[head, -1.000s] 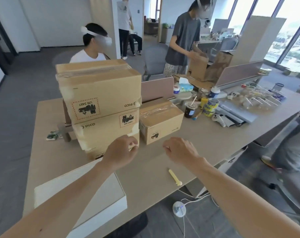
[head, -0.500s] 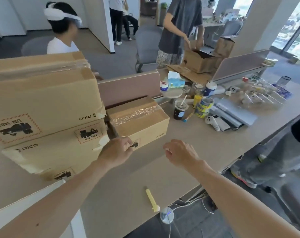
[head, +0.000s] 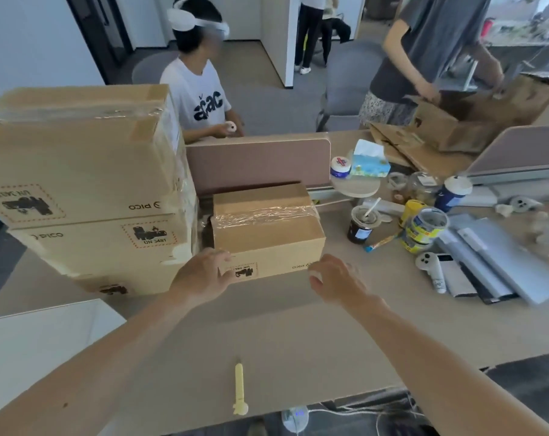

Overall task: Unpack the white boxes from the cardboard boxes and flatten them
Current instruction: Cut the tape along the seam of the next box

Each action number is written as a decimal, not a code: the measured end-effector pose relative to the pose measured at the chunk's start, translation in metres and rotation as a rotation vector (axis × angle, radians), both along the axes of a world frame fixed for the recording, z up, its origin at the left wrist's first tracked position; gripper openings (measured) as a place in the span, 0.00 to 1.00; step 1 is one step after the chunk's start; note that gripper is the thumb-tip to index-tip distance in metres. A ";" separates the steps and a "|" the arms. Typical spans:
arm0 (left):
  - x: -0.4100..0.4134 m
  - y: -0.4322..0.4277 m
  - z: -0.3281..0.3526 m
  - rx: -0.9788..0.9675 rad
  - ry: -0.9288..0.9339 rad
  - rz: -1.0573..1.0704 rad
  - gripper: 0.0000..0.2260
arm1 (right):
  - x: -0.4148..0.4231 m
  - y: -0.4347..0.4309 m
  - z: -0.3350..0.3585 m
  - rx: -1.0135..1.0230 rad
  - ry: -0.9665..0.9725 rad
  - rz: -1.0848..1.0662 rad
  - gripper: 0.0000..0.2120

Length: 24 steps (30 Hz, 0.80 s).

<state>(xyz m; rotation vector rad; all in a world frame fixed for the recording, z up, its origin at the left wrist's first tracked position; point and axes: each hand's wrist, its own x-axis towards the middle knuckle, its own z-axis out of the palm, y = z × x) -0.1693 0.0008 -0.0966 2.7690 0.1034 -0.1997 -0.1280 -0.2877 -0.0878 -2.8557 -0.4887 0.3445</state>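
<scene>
On the beige table (head: 298, 335) the small taped cardboard box (head: 266, 228) sits just beside the taller stack (head: 87, 171), left hand (head: 200, 275) touching its near corner with loose fingers, right hand (head: 336, 280) empty and slack just short, and gripping both corners squarely should slide it clear.

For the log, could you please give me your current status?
Left hand on small box, front corner. Right hand open beside it, contact unclear. Box taped shut. Stack close alongside.
</scene>
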 end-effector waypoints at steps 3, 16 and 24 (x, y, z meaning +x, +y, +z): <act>0.013 0.001 -0.006 0.021 0.013 0.018 0.20 | 0.024 0.003 -0.009 0.021 0.016 0.021 0.16; 0.140 0.009 -0.065 0.029 0.111 0.147 0.36 | 0.149 0.001 -0.051 -0.025 0.110 -0.006 0.26; 0.170 0.003 -0.084 0.037 0.143 0.222 0.40 | 0.212 0.035 -0.089 0.040 0.150 0.008 0.29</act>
